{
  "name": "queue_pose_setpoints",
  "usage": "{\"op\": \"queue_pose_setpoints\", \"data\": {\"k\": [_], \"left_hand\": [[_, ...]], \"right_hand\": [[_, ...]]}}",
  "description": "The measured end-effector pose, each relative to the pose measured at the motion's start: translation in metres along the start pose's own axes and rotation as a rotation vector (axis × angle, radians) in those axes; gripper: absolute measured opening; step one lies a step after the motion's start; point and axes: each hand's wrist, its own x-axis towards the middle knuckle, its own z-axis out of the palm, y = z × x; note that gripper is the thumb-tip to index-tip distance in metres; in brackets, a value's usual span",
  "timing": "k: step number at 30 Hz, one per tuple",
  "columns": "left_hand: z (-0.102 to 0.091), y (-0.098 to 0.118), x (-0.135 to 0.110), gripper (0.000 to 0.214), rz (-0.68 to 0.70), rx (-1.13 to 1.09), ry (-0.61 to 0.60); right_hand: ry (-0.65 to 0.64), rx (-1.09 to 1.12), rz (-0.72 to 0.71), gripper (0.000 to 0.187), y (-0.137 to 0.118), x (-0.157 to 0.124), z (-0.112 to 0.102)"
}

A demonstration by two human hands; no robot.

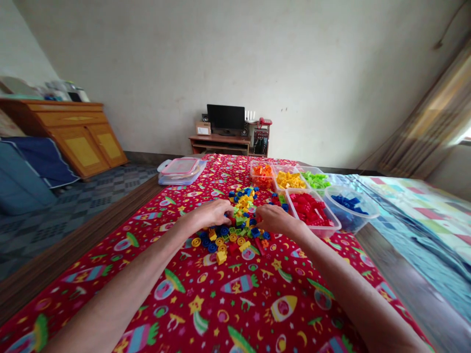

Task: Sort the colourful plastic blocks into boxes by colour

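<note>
A loose pile of toy building bricks in yellow, blue, green, red and orange lies on the red patterned cloth. My left hand reaches into its left side, fingers curled down and closed; whatever they pinch is hidden. On the opposite side, my right hand also has its fingers bent and pressed together among the bricks. Something red shows at its fingertips, but I cannot make out what it is. Yellow and blue wheel-shaped pieces lie at the pile's near edge, along with a yellow brick.
Tubs of sorted bricks stand at the right: orange, yellow, green, red, and a round blue one. Stacked lids lie at the far left of the cloth. A bed adjoins on the right.
</note>
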Motion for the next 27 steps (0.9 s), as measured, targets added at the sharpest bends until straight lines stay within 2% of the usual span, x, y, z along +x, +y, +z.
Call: {"op": "queue_pose_setpoints", "data": {"k": [6,10,12,15,17,19,22,25,27], "left_hand": [[-0.008,0.007,-0.001,0.015,-0.033,-0.057,0.095],[-0.010,0.015,-0.001,0.028,-0.050,-0.073,0.093],[-0.011,0.019,-0.002,0.033,-0.001,-0.085,0.069],[-0.018,0.032,-0.008,0.029,0.073,-0.113,-0.050],[-0.024,0.045,-0.015,0.020,0.039,-0.096,-0.151],[-0.029,0.060,-0.022,0.013,-0.003,-0.073,-0.189],[-0.032,0.081,-0.028,0.008,-0.135,-0.115,-0.236],[-0.027,0.096,-0.028,0.008,-0.292,-0.218,-0.410],[-0.023,0.101,-0.026,0.011,-0.319,-0.274,-0.490]], "right_hand": [[-0.051,0.024,-0.030,0.031,-0.004,-0.002,-0.002],[-0.045,0.031,-0.037,0.024,0.000,0.000,0.000],[-0.022,0.072,-0.054,0.021,0.007,0.002,0.003],[0.064,0.161,-0.060,0.017,0.018,0.007,0.006],[0.145,0.190,-0.043,0.019,0.025,0.009,0.007],[0.191,0.194,-0.025,0.020,0.030,0.011,0.006],[0.148,0.182,-0.021,0.020,0.031,0.009,0.003],[0.057,0.137,-0.047,0.024,0.022,0.004,-0.001],[0.003,0.083,-0.054,0.028,0.011,0.000,-0.002]]}}
